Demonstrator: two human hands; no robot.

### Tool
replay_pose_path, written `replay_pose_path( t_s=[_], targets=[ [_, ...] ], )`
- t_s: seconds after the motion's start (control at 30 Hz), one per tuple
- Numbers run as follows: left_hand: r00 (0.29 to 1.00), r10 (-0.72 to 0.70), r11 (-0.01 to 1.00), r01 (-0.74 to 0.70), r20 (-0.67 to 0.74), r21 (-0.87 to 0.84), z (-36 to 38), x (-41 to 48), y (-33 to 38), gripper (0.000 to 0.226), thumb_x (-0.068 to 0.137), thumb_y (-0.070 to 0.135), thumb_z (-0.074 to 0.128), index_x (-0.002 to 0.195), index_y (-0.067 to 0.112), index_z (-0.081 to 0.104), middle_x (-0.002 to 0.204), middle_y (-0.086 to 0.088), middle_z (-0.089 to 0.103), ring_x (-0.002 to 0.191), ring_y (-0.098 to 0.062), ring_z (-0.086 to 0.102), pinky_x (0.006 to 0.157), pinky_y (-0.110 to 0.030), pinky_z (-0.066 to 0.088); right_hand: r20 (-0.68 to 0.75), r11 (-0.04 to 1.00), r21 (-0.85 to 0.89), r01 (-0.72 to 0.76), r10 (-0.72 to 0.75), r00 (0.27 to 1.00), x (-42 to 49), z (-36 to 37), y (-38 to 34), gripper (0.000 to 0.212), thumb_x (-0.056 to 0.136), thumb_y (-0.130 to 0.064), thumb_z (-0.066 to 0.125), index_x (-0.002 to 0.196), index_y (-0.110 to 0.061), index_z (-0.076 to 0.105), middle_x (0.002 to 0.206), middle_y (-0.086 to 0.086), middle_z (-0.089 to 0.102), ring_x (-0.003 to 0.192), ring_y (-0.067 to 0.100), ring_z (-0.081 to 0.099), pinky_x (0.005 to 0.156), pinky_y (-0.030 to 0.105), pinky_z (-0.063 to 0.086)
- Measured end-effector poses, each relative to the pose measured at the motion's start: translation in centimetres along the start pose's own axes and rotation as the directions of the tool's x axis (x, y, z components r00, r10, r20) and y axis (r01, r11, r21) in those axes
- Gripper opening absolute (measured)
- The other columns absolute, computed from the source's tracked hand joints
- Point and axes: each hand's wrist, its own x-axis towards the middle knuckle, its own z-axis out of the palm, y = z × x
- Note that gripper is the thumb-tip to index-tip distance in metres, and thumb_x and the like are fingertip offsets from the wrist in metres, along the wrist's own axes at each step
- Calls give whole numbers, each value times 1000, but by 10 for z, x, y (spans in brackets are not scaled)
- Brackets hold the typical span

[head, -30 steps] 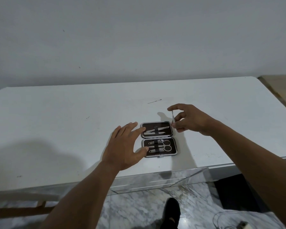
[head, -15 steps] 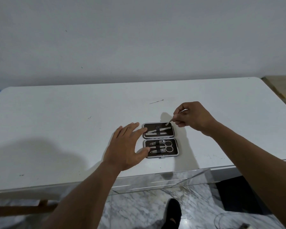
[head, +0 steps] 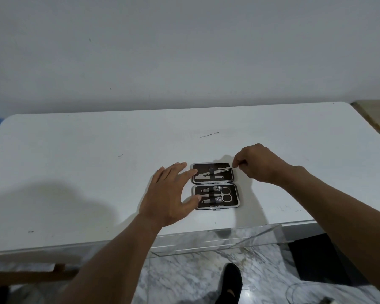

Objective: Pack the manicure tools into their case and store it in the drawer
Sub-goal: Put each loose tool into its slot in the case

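Since a second ago, the right hand [head: 259,164] is lowering one thin tool [head: 225,169], pinched, into the open case [head: 215,185] lying on the white table [head: 75,172]. Left hand [head: 169,196], fingers spread, is steadying its edge. One pin [head: 209,134] is lying beyond.

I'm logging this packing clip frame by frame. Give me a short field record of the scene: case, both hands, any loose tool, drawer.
case: manicure case open flat on the white table, tools strapped in both halves
left hand: left hand open, fingertips at the case's left edge
right hand: right hand pinches a thin metal tool, laying it into the far half
loose tool: slim metal pick lies on the table beyond the case
drawer: clear drawer stands open under the table's near edge
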Motion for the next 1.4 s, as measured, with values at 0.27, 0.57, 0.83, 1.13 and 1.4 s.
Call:
replay_pose_path(
  t_s=[0.27,0.57,0.83,1.13,1.4],
  targets=[
    [1000,1,1000,-1,0,-3,0,0,0,66,84,65,44,143,36,39,154,5,37,144,-12,27,120,-41,17,-45,978,-197,65,-75,996,-1,5,-11,27,91,-13,52,101,-26,73,105,1,73,94,28,65,81,38,54],
    [1000,0,1000,0,-7,-12,0,0,1,66,84,63,46,142,35,40,153,5,38,143,-13,28,120,-42,18,-3,975,-183,126,-128,992,6,9,-23,32,87,-1,50,103,-17,72,102,5,71,93,27,63,80,36,51],
    [1000,-6,1000,6,-2,-15,-2,0,1,66,83,64,46,142,36,40,154,6,37,143,-11,27,120,-41,16,-8,979,-155,135,-138,990,12,19,-32,30,82,-1,51,97,-18,72,98,6,72,90,28,64,80,40,53],
    [1000,-4,1000,4,0,-16,-3,0,2,65,83,63,47,142,35,41,153,5,38,143,-13,29,120,-41,17,-16,974,-163,156,-161,987,12,23,-31,29,90,-5,49,107,-15,71,106,7,66,99,28,60,83,35,48],
    [1000,-3,1000,4,15,-20,-2,1,1,65,85,64,45,143,36,39,154,6,37,144,-12,27,120,-42,18,-78,990,-107,90,-99,992,13,17,-28,23,93,-11,48,98,-10,70,99,9,68,93,29,61,82,39,50]
  ],
)
